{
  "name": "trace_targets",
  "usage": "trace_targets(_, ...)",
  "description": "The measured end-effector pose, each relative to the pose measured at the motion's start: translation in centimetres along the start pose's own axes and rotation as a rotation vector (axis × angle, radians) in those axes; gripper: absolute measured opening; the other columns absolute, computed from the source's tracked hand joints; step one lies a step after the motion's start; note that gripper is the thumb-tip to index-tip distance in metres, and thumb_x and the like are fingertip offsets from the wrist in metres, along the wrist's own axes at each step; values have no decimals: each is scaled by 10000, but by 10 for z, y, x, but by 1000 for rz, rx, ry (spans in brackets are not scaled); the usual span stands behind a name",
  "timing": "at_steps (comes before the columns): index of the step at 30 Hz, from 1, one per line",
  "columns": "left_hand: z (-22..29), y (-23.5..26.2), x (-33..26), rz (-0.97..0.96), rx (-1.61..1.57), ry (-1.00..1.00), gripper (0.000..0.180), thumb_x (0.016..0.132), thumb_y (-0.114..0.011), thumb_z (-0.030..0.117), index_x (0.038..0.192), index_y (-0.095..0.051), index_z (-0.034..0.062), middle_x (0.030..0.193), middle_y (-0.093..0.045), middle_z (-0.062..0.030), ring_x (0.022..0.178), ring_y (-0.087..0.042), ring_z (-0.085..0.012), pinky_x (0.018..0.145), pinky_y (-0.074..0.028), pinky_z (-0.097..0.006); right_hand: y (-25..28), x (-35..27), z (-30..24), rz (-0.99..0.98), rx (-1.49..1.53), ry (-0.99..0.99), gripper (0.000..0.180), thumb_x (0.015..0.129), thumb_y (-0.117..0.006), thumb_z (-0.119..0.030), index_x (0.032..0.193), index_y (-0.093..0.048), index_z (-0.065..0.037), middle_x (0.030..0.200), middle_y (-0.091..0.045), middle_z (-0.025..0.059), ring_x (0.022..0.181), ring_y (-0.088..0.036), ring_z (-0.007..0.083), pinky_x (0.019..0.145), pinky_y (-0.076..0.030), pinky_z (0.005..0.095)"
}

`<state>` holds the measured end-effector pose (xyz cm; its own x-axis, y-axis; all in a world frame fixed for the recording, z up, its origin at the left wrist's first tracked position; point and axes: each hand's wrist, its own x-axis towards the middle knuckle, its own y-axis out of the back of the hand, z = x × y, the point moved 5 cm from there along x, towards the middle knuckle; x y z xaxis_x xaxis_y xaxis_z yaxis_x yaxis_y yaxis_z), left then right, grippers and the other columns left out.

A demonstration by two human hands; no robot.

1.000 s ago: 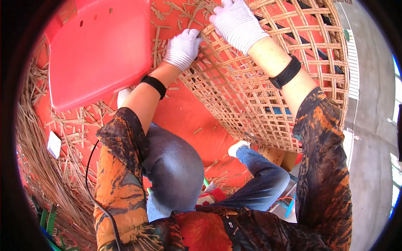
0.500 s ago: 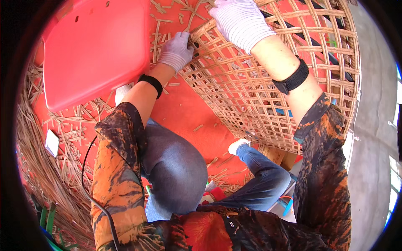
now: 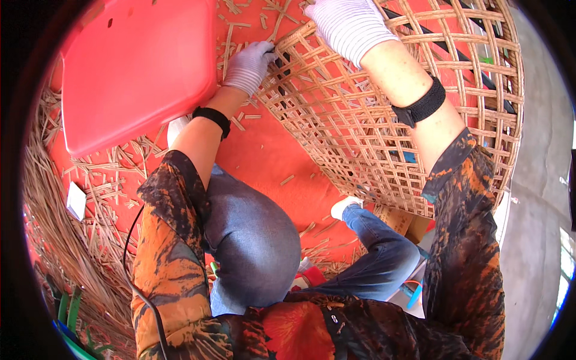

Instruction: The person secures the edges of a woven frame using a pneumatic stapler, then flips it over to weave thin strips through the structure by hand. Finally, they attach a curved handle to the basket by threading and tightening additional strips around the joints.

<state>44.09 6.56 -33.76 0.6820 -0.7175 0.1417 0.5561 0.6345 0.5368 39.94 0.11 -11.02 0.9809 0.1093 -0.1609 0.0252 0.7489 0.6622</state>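
A large basket-like piece of open lattice weave (image 3: 360,135), made of brown strips, stands tilted in front of me. Dark bars of a frame show through and behind its mesh. At its left edge my left hand (image 3: 247,66), in a pale striped glove, is closed on the corner with the fingertips pinched there. My right hand (image 3: 349,27), gloved the same way, grips the upper edge farther right. Its fingers are partly hidden by the hand itself and cut off by the top of the view.
A red plastic seat (image 3: 138,72) stands at the left. Cut strips (image 3: 120,171) litter the red floor covering (image 3: 264,162). A bundle of long strips (image 3: 63,252) lies at far left, near a small white box (image 3: 76,201). A cardboard box (image 3: 393,221) sits beyond my right leg.
The lattice piece has shifted slightly to the right, with my right hand on it. My left hand has moved slightly up at the corner.
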Motion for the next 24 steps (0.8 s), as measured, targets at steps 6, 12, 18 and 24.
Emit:
trace_targets(6, -19, -10, -12, 42, -168, 71, 336, 874, -685, 103, 1207, -641, 108, 1144, -644, -156, 1052, -635, -376, 942, -507, -431, -2, -5, 4, -3, 51, 48, 142, 850, -556, -151, 849, -696, -136, 963, -652, 73, 993, -583, 239, 868, -421, 397)
trace_targets(12, -25, -12, -18, -15, 21, 75, 382, 863, -677, 114, 1239, -611, 122, 1223, -602, -153, 1091, -615, -384, 971, -497, -459, 28, -10, -1, 108, 42, 39, 131, 828, -566, -155, 816, -694, -131, 908, -650, 69, 953, -582, 231, 844, -419, 380)
trace_targets(18, -25, -10, -18, -38, 93, 160, 355, 863, -647, 128, 1217, -612, 110, 1211, -606, -165, 1091, -611, -392, 967, -495, -462, 44, -6, -17, 117, 13, -18, 143, 824, -577, -137, 832, -717, -108, 889, -659, 75, 943, -593, 228, 849, -422, 376)
trace_targets(24, -33, -6, -21, -51, -49, 55, 347, 850, -641, 56, 1196, -630, 75, 1126, -641, -183, 1043, -633, -370, 915, -503, -436, 42, -8, -21, 120, 27, -16, 159, 834, -575, -130, 859, -730, -102, 914, -671, 78, 970, -604, 235, 878, -427, 382)
